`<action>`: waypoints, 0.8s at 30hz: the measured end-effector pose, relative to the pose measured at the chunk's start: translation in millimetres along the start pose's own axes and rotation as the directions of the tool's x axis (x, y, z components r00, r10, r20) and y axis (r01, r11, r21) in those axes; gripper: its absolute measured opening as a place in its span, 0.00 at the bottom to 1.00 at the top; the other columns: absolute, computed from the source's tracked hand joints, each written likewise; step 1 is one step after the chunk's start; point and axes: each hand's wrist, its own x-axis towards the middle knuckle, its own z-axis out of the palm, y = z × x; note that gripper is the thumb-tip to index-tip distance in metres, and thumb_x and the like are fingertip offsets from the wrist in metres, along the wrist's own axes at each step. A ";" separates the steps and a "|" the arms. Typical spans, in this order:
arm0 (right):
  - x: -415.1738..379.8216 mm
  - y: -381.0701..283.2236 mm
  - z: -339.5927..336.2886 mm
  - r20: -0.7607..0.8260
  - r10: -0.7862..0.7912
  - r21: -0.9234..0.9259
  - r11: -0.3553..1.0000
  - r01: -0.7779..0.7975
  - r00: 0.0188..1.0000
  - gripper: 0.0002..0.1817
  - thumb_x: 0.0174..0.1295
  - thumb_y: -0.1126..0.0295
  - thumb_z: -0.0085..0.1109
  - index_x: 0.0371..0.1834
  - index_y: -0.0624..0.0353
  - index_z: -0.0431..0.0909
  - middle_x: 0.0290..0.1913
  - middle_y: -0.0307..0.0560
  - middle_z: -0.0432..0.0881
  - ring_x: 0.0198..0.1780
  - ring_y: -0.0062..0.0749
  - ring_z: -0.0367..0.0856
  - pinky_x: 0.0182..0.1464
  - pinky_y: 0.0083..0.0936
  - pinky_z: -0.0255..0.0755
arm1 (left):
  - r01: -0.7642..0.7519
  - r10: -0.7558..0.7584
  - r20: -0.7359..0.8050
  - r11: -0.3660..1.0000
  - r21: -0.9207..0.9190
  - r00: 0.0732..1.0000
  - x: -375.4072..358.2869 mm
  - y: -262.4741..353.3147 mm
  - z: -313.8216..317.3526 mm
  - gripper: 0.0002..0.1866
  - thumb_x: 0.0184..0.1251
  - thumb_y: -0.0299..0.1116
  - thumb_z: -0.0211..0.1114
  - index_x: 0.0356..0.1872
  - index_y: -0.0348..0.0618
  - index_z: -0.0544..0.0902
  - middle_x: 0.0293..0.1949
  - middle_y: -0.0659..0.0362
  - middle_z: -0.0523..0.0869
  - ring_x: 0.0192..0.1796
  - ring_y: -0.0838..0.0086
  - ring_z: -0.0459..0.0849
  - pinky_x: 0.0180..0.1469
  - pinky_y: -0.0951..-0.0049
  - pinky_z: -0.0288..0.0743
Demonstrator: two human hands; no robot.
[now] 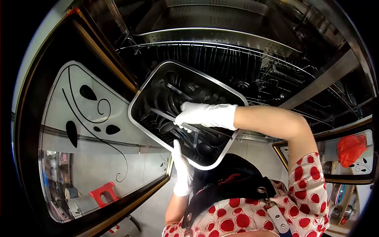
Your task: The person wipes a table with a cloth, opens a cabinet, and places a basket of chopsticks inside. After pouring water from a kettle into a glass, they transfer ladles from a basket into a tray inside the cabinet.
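Note:
A deep rectangular metal pan point(136, 107) with a bright rim sits tilted in front of my body, filled with several dark utensils, some with rounded ladle-like bowls point(205, 149). My left hand point(183, 172), in a white glove, grips the pan's near-left side, with the thumb up against the rim and the other fingers hidden. Inside the pan is my right hand point(205, 114), also white-gloved, its fingers curled around a dark long-handled utensil point(162, 114). The heap and the glove hide part of that utensil.
Ahead stands an open cabinet with a wire rack point(221, 45) of dark plates and a perforated metal tray point(221, 33) above. Open glass-panelled doors flank me, a patterned left door point(90, 102) and a right door point(351, 154). A red stool point(104, 194) shows through the left glass.

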 end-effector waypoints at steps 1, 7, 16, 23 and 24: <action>1.8 5.0 -1.1 -0.040 0.025 -0.049 0.998 -0.027 0.999 0.24 0.50 0.67 0.65 0.45 0.75 0.72 0.32 0.51 0.80 0.34 0.31 0.79 0.37 0.26 0.73 | -0.038 0.039 -0.020 0.999 0.032 0.999 -2.9 1.6 6.7 0.28 0.72 0.47 0.53 0.64 0.36 0.68 0.58 0.52 0.78 0.57 0.65 0.79 0.60 0.65 0.73; -0.4 18.5 -1.2 -0.049 -0.034 -0.090 0.996 0.029 0.998 0.26 0.49 0.69 0.66 0.50 0.74 0.73 0.39 0.52 0.81 0.43 0.33 0.79 0.48 0.27 0.72 | -0.015 0.015 -0.024 1.000 0.010 1.000 -3.7 6.0 10.3 0.27 0.71 0.48 0.54 0.60 0.35 0.71 0.55 0.52 0.80 0.54 0.66 0.80 0.60 0.67 0.73; -62.0 11.6 -18.6 -0.092 -0.470 -0.762 0.601 0.242 0.878 0.23 0.57 0.59 0.63 0.48 0.67 0.76 0.42 0.56 0.82 0.42 0.44 0.83 0.43 0.33 0.78 | -0.037 0.041 -0.048 0.997 0.066 0.998 -5.5 8.4 12.8 0.26 0.71 0.46 0.55 0.59 0.35 0.73 0.54 0.53 0.81 0.53 0.67 0.81 0.58 0.68 0.74; -73.8 81.6 9.8 0.152 -0.493 -0.955 0.149 0.255 0.857 0.11 0.56 0.62 0.61 0.32 0.59 0.80 0.30 0.49 0.79 0.25 0.40 0.83 0.25 0.34 0.75 | -0.038 0.038 -0.181 0.999 0.004 0.983 -4.0 -3.2 14.1 0.17 0.70 0.36 0.59 0.53 0.37 0.75 0.43 0.56 0.82 0.42 0.72 0.83 0.44 0.73 0.79; -74.3 80.8 8.4 0.151 -0.493 -0.956 0.149 0.254 0.857 0.11 0.56 0.62 0.61 0.32 0.59 0.80 0.30 0.49 0.79 0.25 0.40 0.83 0.25 0.34 0.75 | -0.038 0.035 -0.180 0.999 -0.016 0.983 -4.5 -6.6 11.8 0.17 0.70 0.35 0.59 0.53 0.37 0.74 0.43 0.56 0.82 0.43 0.72 0.82 0.44 0.73 0.79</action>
